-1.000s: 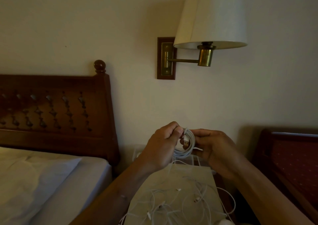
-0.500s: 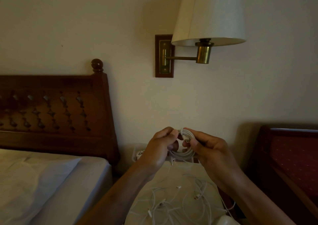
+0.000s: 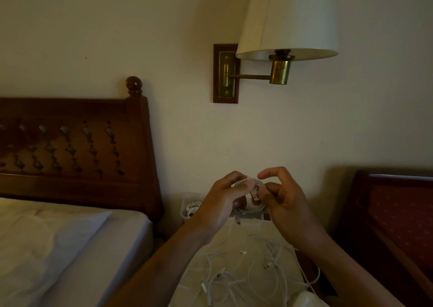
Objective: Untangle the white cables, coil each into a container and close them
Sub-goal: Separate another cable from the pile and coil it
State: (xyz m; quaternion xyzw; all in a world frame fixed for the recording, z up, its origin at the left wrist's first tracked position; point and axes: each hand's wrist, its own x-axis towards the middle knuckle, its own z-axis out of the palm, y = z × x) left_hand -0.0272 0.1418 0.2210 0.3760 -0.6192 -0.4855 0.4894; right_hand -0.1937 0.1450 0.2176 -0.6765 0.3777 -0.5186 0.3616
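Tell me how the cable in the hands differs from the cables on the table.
The held cable is wound into a small coil; the table cables sprawl in tangled loops. The held cable is raised, gripped by the left hand and right hand; the table cables lie untouched on the table. Both are thin and white.

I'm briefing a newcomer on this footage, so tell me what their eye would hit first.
The big white-shaded wall lamp dominates the upper right. Low in the middle, the left hand and right hand both grip a small coiled white cable in the air. Beneath them, loose white cables sprawl tangled over the pale tabletop.
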